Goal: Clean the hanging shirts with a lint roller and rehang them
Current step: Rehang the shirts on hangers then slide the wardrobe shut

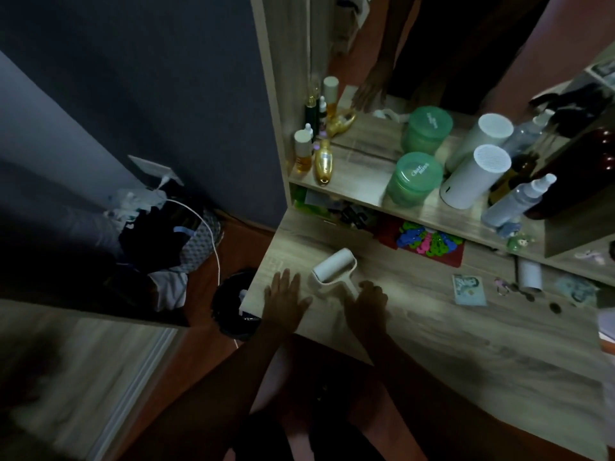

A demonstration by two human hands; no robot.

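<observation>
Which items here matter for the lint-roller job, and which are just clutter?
Job:
- lint roller, handle gripped by the right hand
- left hand, flat on the table
- no shirts in view

Lying about:
- green jar
- white cylinder
- spray bottle
- gold bottle
- cardboard tube
- coloured clips
</observation>
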